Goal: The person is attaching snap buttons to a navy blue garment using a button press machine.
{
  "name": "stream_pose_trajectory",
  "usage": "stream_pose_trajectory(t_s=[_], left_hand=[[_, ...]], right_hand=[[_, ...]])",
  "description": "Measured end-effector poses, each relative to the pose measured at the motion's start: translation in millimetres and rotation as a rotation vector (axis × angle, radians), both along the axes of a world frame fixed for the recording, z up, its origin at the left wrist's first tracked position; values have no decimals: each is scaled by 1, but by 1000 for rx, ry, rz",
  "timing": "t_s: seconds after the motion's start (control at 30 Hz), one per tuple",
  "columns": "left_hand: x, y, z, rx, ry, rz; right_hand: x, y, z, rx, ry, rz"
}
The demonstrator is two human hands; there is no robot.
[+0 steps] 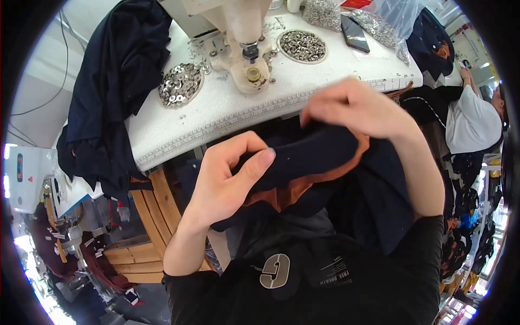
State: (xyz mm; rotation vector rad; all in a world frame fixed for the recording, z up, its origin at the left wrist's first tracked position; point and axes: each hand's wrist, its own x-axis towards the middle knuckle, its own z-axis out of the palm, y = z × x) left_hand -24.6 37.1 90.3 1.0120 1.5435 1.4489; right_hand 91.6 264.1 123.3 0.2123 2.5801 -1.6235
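Note:
My left hand (227, 178) pinches the edge of a navy garment (313, 152) between thumb and fingers. Orange fabric (298, 189) shows along the garment's lower edge. The cloth hangs over my lap, in front of the white table. Above the garment's right end is my right hand (359, 107), blurred, fingers curled; whether it grips the cloth cannot be told. Just beyond both hands stands a snap-fastener press (237, 24), with a brass-coloured ring (254, 74) on its lower die.
Metal fastener parts fill two round recesses, a left one (180, 84) and a right one (301, 46). A ruler tape (235, 124) lines the table's front edge. Dark garments (118, 73) drape over the left side. A phone (354, 34) lies near bagged fasteners (323, 14). Another person (473, 118) is at far right.

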Motion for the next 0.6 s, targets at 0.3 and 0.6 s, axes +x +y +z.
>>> stream_pose_trajectory(t_s=[0.3, 0.6], left_hand=[[6, 5, -6, 13, 195, -110], [-8, 6, -14, -7, 127, -127]], right_hand=[[-94, 129, -72, 895, 121, -191], [-115, 133, -94, 957, -5, -185]])
